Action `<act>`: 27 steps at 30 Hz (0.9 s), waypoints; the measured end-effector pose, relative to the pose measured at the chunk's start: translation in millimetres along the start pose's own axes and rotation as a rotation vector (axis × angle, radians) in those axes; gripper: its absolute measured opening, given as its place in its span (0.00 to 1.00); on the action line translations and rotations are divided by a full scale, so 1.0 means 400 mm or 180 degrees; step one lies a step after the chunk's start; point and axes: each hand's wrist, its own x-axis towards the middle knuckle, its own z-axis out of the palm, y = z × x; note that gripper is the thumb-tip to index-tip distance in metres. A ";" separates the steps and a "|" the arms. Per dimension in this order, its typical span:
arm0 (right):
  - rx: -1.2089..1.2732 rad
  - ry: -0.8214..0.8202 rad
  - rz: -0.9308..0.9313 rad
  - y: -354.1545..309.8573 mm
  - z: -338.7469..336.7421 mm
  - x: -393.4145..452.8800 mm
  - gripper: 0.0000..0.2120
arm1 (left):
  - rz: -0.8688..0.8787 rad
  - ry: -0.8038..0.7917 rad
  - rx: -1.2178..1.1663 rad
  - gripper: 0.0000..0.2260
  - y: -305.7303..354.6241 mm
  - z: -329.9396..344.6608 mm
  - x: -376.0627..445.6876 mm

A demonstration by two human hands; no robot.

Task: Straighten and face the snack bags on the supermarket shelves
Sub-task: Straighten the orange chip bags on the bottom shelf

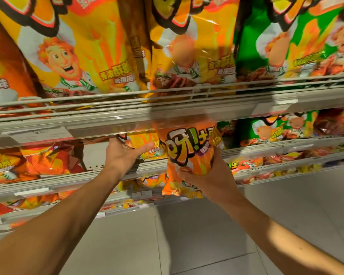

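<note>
My right hand [209,177] grips an orange snack bag [189,149] from below and holds it upright in front of the second shelf, its printed face towards me. My left hand [123,155] reaches into that shelf with its fingers hidden behind a yellow bag [145,144] and its thumb stretched across the bag's front. Large yellow bags [81,54] and green bags [286,42] with a cartoon chef stand in a row on the top shelf above.
The top shelf's grey wire rail [167,96] and price strip [87,128] overhang my hands. Orange bags [44,161] fill the second shelf at the left, green bags [276,130] at the right. Lower shelves hold more bags. Pale floor tiles [207,245] lie below.
</note>
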 end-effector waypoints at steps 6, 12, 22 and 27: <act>0.0198 0.0099 0.0170 0.071 -0.068 -0.035 0.36 | 0.0033 -0.0126 0.0120 0.44 0.025 0.065 -0.032; 0.0329 0.0124 0.0169 0.127 -0.117 -0.052 0.42 | 0.0074 -0.0243 0.0211 0.28 0.026 0.092 -0.031; 0.0468 -0.0009 0.0081 0.120 -0.055 -0.082 0.38 | -0.0217 -0.0762 0.0952 0.49 0.021 0.068 -0.014; 0.0578 -0.0088 -0.0054 0.073 0.033 -0.117 0.36 | 0.0345 -0.0497 0.1281 0.29 -0.037 -0.007 -0.087</act>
